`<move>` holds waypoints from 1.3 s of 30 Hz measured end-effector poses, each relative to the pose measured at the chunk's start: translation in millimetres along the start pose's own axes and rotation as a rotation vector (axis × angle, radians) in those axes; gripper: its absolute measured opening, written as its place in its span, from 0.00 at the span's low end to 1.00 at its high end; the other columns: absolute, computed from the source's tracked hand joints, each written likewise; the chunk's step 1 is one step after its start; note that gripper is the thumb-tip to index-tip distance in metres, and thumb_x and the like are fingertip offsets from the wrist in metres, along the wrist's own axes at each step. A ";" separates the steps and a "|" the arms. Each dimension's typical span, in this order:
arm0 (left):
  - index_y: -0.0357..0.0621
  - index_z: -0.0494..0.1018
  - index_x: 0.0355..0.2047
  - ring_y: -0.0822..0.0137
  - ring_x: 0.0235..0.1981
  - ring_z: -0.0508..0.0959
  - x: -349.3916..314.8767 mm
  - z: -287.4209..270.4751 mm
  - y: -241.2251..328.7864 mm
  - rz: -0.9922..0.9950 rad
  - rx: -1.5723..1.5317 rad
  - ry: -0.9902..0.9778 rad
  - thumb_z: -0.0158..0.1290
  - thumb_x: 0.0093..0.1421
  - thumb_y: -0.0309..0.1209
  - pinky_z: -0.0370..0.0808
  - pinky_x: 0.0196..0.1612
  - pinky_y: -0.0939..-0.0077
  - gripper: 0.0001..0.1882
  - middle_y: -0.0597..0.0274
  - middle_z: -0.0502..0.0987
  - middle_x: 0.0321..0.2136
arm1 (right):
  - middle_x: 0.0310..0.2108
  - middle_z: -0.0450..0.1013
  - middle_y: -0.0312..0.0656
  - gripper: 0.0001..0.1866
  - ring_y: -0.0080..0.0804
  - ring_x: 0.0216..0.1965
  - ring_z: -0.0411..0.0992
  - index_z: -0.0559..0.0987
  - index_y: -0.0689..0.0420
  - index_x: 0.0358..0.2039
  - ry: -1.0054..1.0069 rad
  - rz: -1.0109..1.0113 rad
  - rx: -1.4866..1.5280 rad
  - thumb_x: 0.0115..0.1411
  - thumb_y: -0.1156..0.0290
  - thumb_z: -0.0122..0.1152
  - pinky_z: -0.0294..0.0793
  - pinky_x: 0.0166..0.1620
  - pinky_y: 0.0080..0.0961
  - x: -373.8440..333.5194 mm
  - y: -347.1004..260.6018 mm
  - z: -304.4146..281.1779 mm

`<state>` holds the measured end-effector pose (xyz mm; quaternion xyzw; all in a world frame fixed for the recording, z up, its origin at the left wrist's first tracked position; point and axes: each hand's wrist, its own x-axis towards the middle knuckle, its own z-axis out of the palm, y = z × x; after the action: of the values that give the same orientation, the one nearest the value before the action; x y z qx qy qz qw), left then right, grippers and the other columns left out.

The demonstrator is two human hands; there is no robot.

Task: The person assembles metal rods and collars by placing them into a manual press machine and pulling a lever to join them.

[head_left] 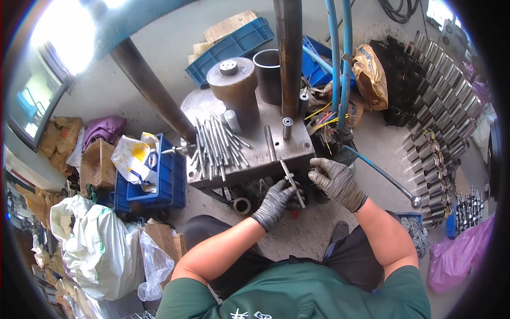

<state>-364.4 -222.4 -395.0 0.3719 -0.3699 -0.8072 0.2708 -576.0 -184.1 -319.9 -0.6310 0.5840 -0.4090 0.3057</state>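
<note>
My left hand (277, 203), in a grey work glove, is closed around a slim steel shaft (288, 177) that tilts across the front edge of the metal press table (249, 173). To its right, my gloved right hand (339, 183) is apart from the shaft, near the table's front right corner. Its fingers are curled, and whatever may be inside them is hidden. A darker rod (270, 142) lies on the table just beyond the held shaft. Many similar steel shafts (215, 146) are heaped at the table's left. A small metal sleeve (287, 128) stands upright near the right edge.
Thick steel columns (289, 64) rise from the table beside a heavy round block (232, 80). A lever with a ball end (416, 201) sticks out on the right. Blue crates (172, 175) stand left, and stacked metal cylinders (433, 80) fill the far right.
</note>
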 end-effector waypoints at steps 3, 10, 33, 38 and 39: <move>0.41 0.73 0.49 0.67 0.35 0.82 -2.1 -3.4 4.5 -0.018 0.098 0.080 0.56 0.68 0.33 0.83 0.38 0.72 0.13 0.60 0.81 0.37 | 0.31 0.77 0.38 0.20 0.22 0.32 0.73 0.79 0.64 0.52 -0.023 0.076 0.112 0.63 0.67 0.68 0.76 0.40 0.23 -3.9 2.5 -3.6; 0.40 0.73 0.48 0.65 0.35 0.82 -4.4 -17.7 -1.9 -0.021 0.031 0.130 0.57 0.67 0.30 0.83 0.38 0.68 0.12 0.60 0.80 0.35 | 0.35 0.78 0.34 0.20 0.18 0.37 0.73 0.78 0.64 0.53 -0.077 0.185 0.307 0.64 0.68 0.67 0.76 0.44 0.21 -3.9 -10.7 -9.6; 0.35 0.74 0.47 0.66 0.33 0.82 33.1 -43.0 16.2 0.198 0.223 0.175 0.59 0.64 0.22 0.83 0.38 0.70 0.12 0.58 0.81 0.36 | 0.39 0.76 0.48 0.11 0.51 0.44 0.73 0.79 0.59 0.37 -0.014 -0.378 -1.192 0.51 0.72 0.62 0.72 0.50 0.50 -90.3 -141.2 -143.1; 0.39 0.73 0.50 0.73 0.33 0.79 17.7 -27.9 47.8 0.639 0.463 0.230 0.55 0.65 0.18 0.78 0.37 0.78 0.14 0.61 0.81 0.34 | 0.35 0.76 0.47 0.08 0.50 0.39 0.74 0.79 0.59 0.36 0.129 -0.369 -1.136 0.53 0.75 0.64 0.74 0.46 0.44 -97.7 -107.5 -151.7; 0.41 0.70 0.54 0.72 0.35 0.79 12.8 -20.2 67.0 0.619 0.558 0.272 0.54 0.65 0.18 0.78 0.37 0.77 0.18 0.60 0.80 0.36 | 0.35 0.76 0.47 0.08 0.50 0.39 0.74 0.79 0.59 0.36 0.141 -0.363 -1.133 0.53 0.75 0.64 0.74 0.46 0.44 -92.7 -107.1 -152.3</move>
<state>-344.7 -278.3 -355.7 0.4055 -0.6287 -0.5008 0.4354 -655.4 -64.7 -169.3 -0.7567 0.6130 -0.1205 -0.1926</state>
